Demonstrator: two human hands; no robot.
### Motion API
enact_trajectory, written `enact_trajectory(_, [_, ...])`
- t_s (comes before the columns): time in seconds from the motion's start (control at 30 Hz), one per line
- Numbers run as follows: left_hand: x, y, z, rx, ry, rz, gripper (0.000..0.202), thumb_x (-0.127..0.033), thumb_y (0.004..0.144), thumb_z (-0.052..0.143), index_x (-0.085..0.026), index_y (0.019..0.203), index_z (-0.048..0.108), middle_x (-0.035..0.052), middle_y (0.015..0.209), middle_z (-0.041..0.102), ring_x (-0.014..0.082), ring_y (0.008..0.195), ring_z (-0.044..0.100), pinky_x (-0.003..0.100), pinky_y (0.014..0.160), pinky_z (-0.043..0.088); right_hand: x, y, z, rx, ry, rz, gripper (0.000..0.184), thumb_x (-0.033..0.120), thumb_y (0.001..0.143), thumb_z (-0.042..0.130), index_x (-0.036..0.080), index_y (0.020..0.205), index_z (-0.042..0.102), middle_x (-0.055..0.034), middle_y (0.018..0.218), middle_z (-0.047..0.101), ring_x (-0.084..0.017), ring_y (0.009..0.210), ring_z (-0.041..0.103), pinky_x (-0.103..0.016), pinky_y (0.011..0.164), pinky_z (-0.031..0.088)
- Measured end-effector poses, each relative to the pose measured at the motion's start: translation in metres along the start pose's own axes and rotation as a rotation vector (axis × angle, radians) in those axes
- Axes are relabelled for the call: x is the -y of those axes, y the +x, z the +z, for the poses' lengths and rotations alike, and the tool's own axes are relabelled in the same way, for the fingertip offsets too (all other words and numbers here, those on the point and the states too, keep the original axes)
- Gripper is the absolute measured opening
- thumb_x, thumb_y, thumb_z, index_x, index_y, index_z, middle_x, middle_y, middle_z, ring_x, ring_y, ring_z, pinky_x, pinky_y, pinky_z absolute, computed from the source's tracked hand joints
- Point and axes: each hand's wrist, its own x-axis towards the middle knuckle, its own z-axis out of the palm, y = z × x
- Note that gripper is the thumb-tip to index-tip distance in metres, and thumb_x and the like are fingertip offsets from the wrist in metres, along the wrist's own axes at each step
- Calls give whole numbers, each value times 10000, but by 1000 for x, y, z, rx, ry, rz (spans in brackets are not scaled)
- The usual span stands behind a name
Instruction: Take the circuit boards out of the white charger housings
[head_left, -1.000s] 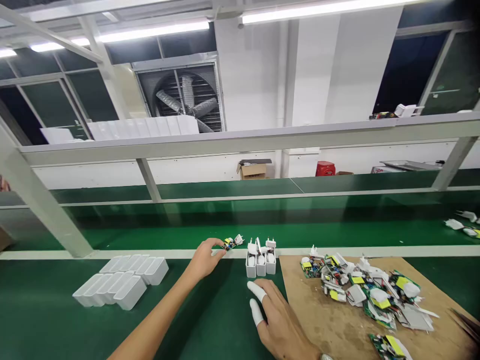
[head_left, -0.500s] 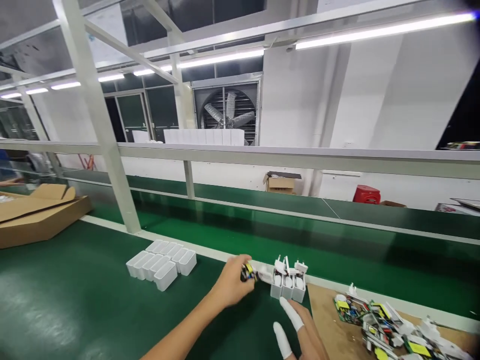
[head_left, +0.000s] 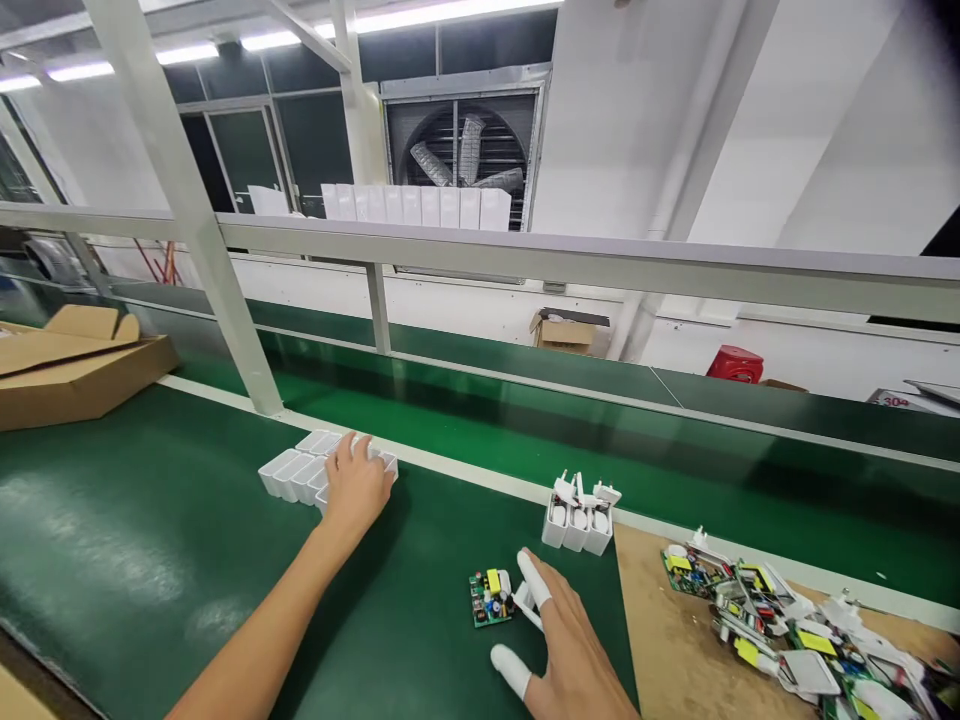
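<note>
Green and faintly glossy, the long worktop (head_left: 420,620) fills most of my head-camera view, with a tan cardboard box (head_left: 90,385) by its far left corner. Toward its right end I have a flat brown board (head_left: 652,650) bearing a loose heap of green circuit boards with white and yellow parts (head_left: 810,640).

The left hand (head_left: 358,490) is over a cluster of white, open-topped, oblong plastic boxes (head_left: 281,472) near the worktop's far edge. Its fingers are bent and parted; I cannot tell whether they grip any box. Those boxes slant lengthwise toward the near left.

The right hand (head_left: 566,640) is near the brown board's left edge, its thumb and forefinger in white sleeves (head_left: 534,578), tips well apart and clamped on nothing.

Beyond it, by the brown board's far left corner, three white oblong boxes packed with parts (head_left: 576,540) stand in a row.

Smallest, one green circuit board with yellow and black parts (head_left: 491,600) lies on the worktop just left of the right fingers. Its white plastic end piece (head_left: 527,605) points toward that hand, so the length runs from board to fingers; the right hand is far nearer than the left
</note>
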Motion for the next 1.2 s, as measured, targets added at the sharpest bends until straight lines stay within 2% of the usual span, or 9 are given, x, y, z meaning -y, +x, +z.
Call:
enact_trajectory(0.13, [-32, -26, 20, 218, -125, 189, 138, -172, 843, 682, -190, 709, 704, 145, 1418, 658, 368, 1356, 577, 532, 1163, 458, 4, 6, -10, 30, 25, 28, 675, 157, 931, 528, 260, 1592, 432, -130, 1438, 625, -317, 1298, 635, -508, 1077, 575])
enact_trajectory(0.2, [-56, -45, 28, 328, -207, 287, 111, -161, 836, 701, -211, 737, 694, 83, 1421, 667, 275, 1301, 643, 379, 1104, 527, 7, 5, -23, 23, 8, 11, 666, 97, 900, 499, 272, 1543, 492, -109, 1279, 674, -279, 1144, 683, -484, 1035, 591])
enact_trajectory(0.33, [-81, -66, 24, 447, -314, 323, 89, -256, 870, 762, -223, 920, 696, 73, 1436, 639, 251, 1180, 711, 348, 962, 601, 3, 3, -36, 47, -24, -34, 747, 118, 887, 550, 299, 1595, 395, -112, 1426, 594, -273, 1279, 624, -438, 1078, 565])
enact_trajectory(0.47, [-74, -66, 15, 691, -558, 151, 992, -487, 640, 982, -282, 1487, 509, 115, 1509, 525, 252, 1019, 714, 359, 828, 636, -15, 4, -12, 55, -17, -168, 865, 98, 748, 609, 236, 1580, 415, -144, 1467, 590, -317, 1359, 582, -446, 1115, 530])
enact_trajectory(0.57, [-64, -65, 15, 827, -669, 53, 1150, -451, 641, 983, -330, 1608, 372, 102, 1447, 545, 212, 904, 686, 338, 770, 620, -22, 4, 0, 41, -2, -210, 848, 79, 729, 606, 215, 1551, 446, -144, 1357, 661, -303, 1239, 652, -428, 1055, 561])
enact_trajectory(0.77, [-64, -62, 19, 799, -665, 93, 644, -332, 715, 931, -301, 1296, 655, 16, 1167, 676, 219, 944, 646, 314, 834, 550, -10, 4, -27, -78, 58, -219, 534, 101, 936, 529, 238, 1452, 508, -135, 1307, 667, -269, 1203, 672, -398, 996, 604])
enact_trajectory(0.87, [-70, -63, 20, 800, -666, 73, 661, -363, 646, 981, -278, 1225, 673, 23, 1151, 691, 249, 1017, 657, 329, 891, 555, 0, 2, -36, -167, 132, -88, 489, 149, 1001, 509, 253, 1477, 483, -128, 1376, 624, -218, 1156, 709, -291, 944, 631])
enact_trajectory(0.97, [-77, -70, 26, 756, -707, 134, 681, -313, 702, 963, -285, 1300, 639, 50, 1256, 684, 274, 1122, 666, 362, 985, 552, 11, 0, -40, -257, 155, 1, 479, 180, 1012, 538, 254, 1481, 474, -131, 1417, 602, -222, 1189, 705, -267, 941, 635])
enact_trajectory(1.2, [-85, -83, 36, 562, -662, 461, 723, -190, 848, 872, -322, 1456, 503, 86, 1362, 604, 268, 1243, 627, 383, 1081, 544, 24, 0, -44, -317, -33, -155, 512, 52, 951, 529, 247, 1424, 530, -157, 1387, 590, -280, 1246, 670, -391, 1004, 615])
